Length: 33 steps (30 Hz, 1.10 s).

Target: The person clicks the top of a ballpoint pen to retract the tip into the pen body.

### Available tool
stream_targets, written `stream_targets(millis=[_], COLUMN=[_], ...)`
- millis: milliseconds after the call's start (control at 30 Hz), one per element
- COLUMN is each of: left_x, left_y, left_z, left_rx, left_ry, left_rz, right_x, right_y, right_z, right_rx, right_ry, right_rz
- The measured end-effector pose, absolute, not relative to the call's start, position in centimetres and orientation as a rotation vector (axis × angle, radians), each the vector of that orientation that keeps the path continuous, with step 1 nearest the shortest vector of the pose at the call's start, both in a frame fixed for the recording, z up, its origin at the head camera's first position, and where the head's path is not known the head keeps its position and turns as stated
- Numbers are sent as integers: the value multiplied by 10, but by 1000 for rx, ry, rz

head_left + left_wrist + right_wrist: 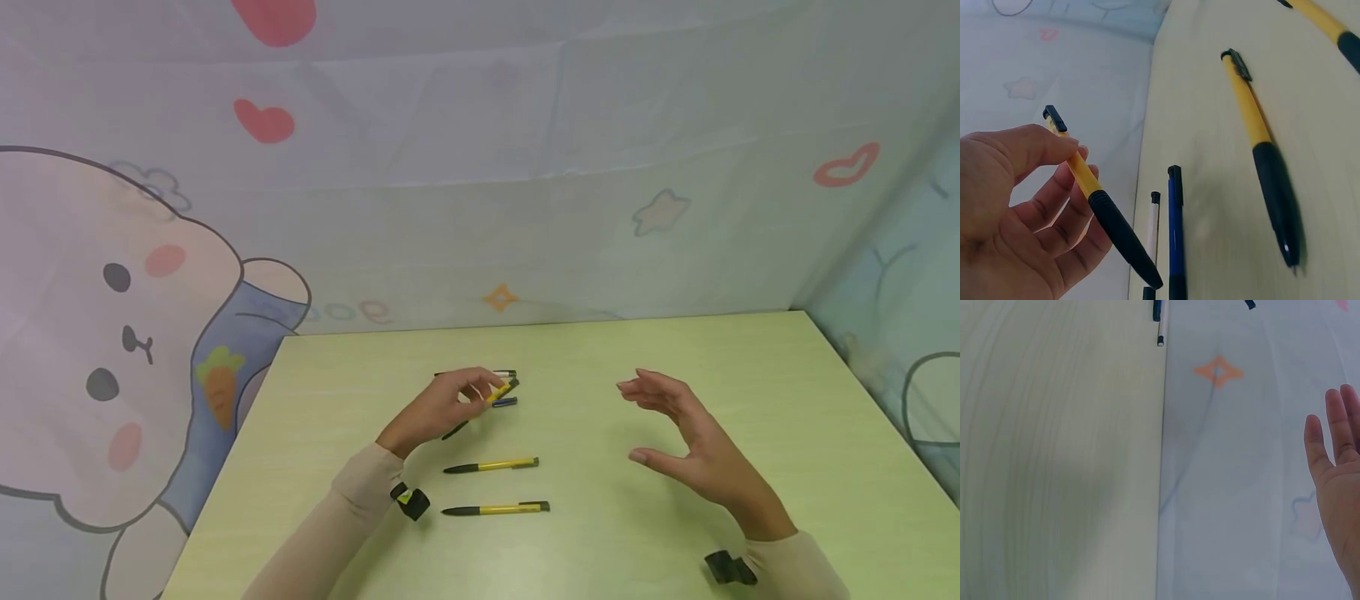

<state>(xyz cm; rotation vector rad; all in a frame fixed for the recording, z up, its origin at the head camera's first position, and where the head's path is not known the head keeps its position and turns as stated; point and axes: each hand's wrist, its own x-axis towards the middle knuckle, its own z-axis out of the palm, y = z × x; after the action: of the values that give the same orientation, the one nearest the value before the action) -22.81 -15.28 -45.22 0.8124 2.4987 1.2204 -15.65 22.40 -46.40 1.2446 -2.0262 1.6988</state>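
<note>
My left hand (447,407) pinches a yellow pen with a black grip (1087,176) between thumb and fingers, lifted above the table. Beneath and beside it lie a blue pen (1175,225) and a white pen (1153,219), both partly hidden by the hand in the head view. Closer to me, two more yellow pens with black grips, one (491,465) behind the other (496,508), lie roughly parallel on the table. Over the right part of the table hovers my right hand (693,442), fingers and thumb spread apart, holding nothing.
A pale yellow-green table (600,533) carries the pens. Behind its far edge hangs a light cloth (465,167) printed with hearts, stars and a cartoon animal. A black strap device (409,501) sits at the left wrist, and another (731,568) at the right.
</note>
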Motion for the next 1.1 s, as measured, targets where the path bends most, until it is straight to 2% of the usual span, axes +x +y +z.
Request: stream_targets(millis=[400,633,1100], left_x=[-236,-239,-246], left_y=[-152,-150,-151], left_z=[-466,-470,-473], left_rx=[1005,1142,1199], left_ry=[2526,2610,2486], left_rz=[1027,713,546], right_x=[-156,-155,-155], right_y=[228,229,227], right_z=[-466,-464,-461], right_rx=[1260,1263,1266], right_ry=[-1987,-1977,-1964], right_rz=[1706,1713,1719])
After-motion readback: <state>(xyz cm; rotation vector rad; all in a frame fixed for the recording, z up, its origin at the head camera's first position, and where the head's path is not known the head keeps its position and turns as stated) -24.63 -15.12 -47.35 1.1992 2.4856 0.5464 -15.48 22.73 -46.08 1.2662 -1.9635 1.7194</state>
